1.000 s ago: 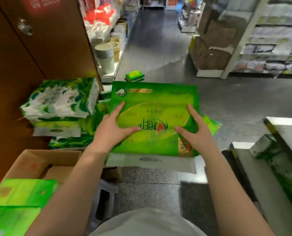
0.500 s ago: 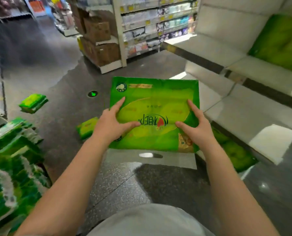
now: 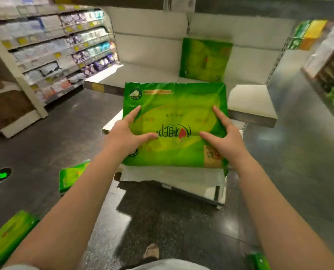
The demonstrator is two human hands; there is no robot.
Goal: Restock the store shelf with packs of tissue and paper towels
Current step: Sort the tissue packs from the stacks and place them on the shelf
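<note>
dim overhead light, blurred edges (wide-angle warp)

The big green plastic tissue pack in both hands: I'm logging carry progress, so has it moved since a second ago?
Yes. The big green plastic tissue pack went from the brown door side to the white metal shelf.

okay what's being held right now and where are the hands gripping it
A large green tissue pack, held flat in both hands. The left hand grips its left edge, the right hand its right edge, thumbs on top, near the end closest to the person.
</note>
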